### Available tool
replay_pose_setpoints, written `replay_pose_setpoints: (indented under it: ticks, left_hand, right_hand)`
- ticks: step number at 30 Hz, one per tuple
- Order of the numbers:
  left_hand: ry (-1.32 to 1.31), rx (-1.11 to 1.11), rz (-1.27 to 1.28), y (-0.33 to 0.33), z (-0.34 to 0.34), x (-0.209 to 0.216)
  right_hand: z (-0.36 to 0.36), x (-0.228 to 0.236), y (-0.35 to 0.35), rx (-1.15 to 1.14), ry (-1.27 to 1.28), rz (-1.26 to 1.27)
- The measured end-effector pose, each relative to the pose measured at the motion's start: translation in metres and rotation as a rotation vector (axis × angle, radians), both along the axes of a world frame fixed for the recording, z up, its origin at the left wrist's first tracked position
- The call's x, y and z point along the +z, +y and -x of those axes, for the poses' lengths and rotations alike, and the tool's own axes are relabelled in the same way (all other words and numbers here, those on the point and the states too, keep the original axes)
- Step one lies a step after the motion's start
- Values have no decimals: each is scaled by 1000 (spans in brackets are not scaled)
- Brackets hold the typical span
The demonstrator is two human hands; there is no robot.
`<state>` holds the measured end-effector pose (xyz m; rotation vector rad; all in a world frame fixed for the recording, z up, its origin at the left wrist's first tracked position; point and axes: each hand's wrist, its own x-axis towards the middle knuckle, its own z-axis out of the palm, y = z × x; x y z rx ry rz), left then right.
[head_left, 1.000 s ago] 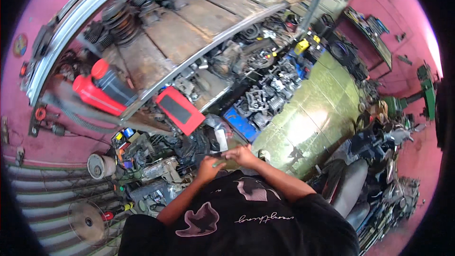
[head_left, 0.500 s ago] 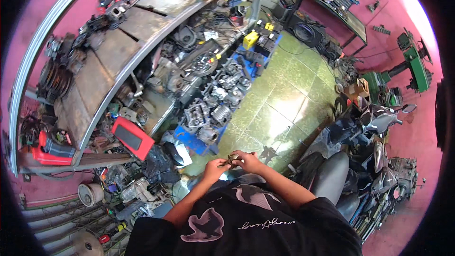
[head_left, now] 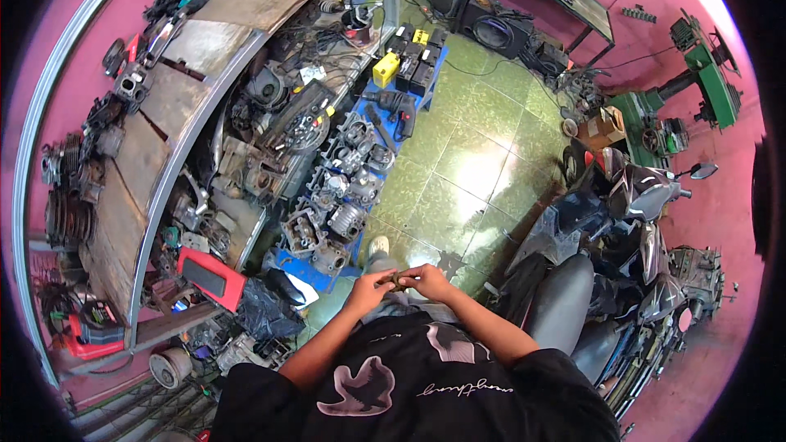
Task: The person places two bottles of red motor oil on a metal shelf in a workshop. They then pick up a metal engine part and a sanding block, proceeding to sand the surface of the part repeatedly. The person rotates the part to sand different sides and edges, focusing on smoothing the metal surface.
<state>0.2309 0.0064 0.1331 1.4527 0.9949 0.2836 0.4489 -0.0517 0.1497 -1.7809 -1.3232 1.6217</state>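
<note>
Close in front of my body, my left hand [head_left: 370,290] and my right hand [head_left: 426,281] meet at a small brownish metal part [head_left: 398,281]. Fingertips of both hands pinch it from either side and cover much of it, so its exact kind cannot be told. Past my hands, to the left, a low blue bench [head_left: 315,272] carries several grey metal engine parts [head_left: 344,219]. A dark power drill [head_left: 395,105] lies farther along that bench.
A long shelf [head_left: 164,106] with engine parts runs along the left. To the right stands a motorcycle with a dark seat [head_left: 561,299]. Yellow-and-black batteries [head_left: 386,70] sit at the blue bench's far end. A green machine [head_left: 711,86] is by the pink wall.
The view has shifted, so the bench and shelf appear farther left. A shoe now shows on the floor beyond my hands. Both hands still hold the small metal part.
</note>
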Motion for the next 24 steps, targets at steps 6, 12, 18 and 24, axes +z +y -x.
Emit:
replay_pose_setpoints:
  ticks: [6,12,18,24]
  left_hand:
    - [133,-33,-53,67,-25,-32]
    - [285,-73,-122,163,-56,-21]
    - [261,-43,-190,241,-98,-34]
    - [443,238,-230,306,-182,-53]
  right_hand:
    - [-13,-15,61,-83,-69,110]
    - [-37,-54,144,-121,54,17]
    - [-72,-99,226,-210,62,40]
    - [-152,-100,328,-114,-63,66]
